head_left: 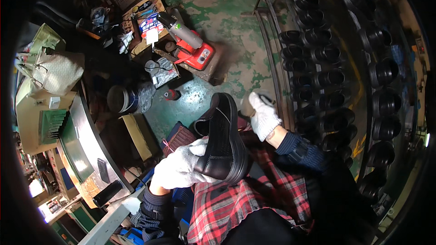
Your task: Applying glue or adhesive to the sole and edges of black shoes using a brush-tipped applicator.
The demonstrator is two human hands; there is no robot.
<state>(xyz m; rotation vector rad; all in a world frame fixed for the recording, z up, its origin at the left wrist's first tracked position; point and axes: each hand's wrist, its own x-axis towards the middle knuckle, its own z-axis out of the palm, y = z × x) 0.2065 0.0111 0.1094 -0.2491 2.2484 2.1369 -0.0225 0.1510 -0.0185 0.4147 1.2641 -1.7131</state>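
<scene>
A black shoe [221, 143] is tilted up on its side in front of me, its sole edge toward the right. My left hand [179, 165], in a white knit glove, is closed around the shoe's lower left part; several of its fingers are hidden by the upper. Just right of the shoe and apart from it, my right hand [264, 119], also gloved in white, is curled closed. A blurred, roundish dark-and-tan shape shows at its fingers, too smeared to name. Red plaid cloth [250, 199] covers my lap beneath the shoe.
On the right stand racks with rows of black shoes [328, 78]. Ahead, a red and grey device [197, 54] sits beside a cluttered wooden board [141, 45]. A small red container [171, 94] and a bucket [119, 99] are nearer. A metal-topped machine [93, 140] flanks my left.
</scene>
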